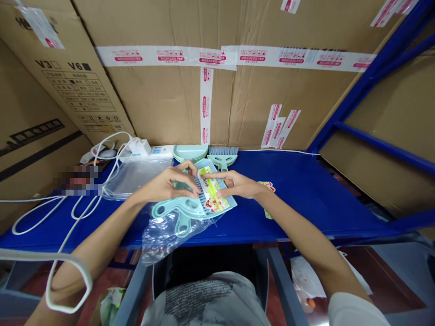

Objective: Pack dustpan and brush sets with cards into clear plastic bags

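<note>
A mint-green dustpan [232, 202] lies on the blue table with a small hand brush [185, 206] nested in it, both handles pointing left toward me. A yellow, white and red printed label card [217, 201] rests over the brush's grey bristles. My left hand [178, 181] is closed, its fingertips pinching at the card's left edge. My right hand [236, 184] holds the card from the right, index finger stretched along its top and thumb on its face. A crumpled clear plastic bag [163, 237] lies beneath the handles and hangs over the table's front edge.
Behind are stacked green dustpans [190, 151] and brushes [222, 158]. Clear bags [136, 176] lie to the left by a white power strip [163, 151] and looping white cables [76, 217]. Another label card [268, 186] lies partly under my right forearm. Cardboard [163, 99] walls the back.
</note>
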The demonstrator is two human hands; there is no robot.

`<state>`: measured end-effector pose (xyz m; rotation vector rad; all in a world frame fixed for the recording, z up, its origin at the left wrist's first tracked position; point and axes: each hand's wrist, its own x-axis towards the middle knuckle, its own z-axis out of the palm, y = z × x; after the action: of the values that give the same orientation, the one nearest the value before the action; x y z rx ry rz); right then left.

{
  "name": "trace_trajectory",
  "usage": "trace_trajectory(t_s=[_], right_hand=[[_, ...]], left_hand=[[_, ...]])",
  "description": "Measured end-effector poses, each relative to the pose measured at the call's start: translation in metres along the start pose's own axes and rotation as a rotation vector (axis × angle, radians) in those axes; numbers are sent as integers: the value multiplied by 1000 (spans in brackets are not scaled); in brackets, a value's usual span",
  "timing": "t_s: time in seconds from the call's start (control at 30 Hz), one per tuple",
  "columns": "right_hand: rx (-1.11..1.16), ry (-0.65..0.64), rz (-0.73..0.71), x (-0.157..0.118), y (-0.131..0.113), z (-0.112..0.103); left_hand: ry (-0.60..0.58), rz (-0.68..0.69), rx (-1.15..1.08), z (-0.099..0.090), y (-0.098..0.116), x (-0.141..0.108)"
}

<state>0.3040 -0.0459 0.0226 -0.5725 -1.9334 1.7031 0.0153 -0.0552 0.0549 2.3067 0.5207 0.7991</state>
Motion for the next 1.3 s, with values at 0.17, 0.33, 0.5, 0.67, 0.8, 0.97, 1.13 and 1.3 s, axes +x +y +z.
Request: trace_trajectory(t_s=[0.17, 0.33, 0.5, 0.67, 0.8, 0.97, 1.13, 1.3], right_hand=[[148, 100, -56, 9, 7, 12], [215, 360, -157, 6, 2, -7], [144, 485, -240, 3, -1, -17], [72, 373, -202, 1, 2, -13], [36, 356, -180, 0, 0, -9], [51, 435, -235, 2, -2, -5], [40, 502, -241, 3, -1, -5], [-33, 497, -248, 1, -2, -6]], left_hand=[[380, 52, 0, -30, -2, -5], [1034, -77, -296, -55, -31, -3], [590, -381, -754, -44, -32, 1], [545, -432, -784, -25, -23, 2], [526, -478, -801, -22, -29, 2], [695, -416, -815, -20, -34, 7], [583, -431, -782, -18, -34, 7], [546, -477, -763, -13, -33, 7]])
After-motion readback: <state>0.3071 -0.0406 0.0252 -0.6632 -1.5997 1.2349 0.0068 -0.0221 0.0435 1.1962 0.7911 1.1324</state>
